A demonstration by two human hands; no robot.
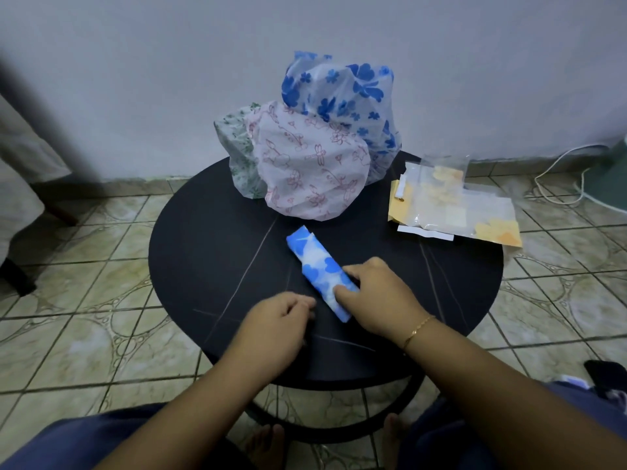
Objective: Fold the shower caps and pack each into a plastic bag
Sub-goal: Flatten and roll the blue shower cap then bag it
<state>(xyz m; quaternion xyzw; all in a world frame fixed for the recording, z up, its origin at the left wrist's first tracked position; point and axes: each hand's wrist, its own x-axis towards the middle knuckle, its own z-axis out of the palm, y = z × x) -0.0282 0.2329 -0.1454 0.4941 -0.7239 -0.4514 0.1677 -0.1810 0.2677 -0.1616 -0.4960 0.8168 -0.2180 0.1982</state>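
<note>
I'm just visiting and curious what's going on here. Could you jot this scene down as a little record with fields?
surface: round dark table
being folded: blue folded cap, a narrow strip lying on the table
right hand: holds the strip's near end
left hand: fingers curled, beside the strip; holds nothing that shows
waiting caps: blue-flowered cap, pink-patterned cap, green-patterned cap, unfolded, heaped at the far edge
bags: plastic bags stacked at the right edge
</note>
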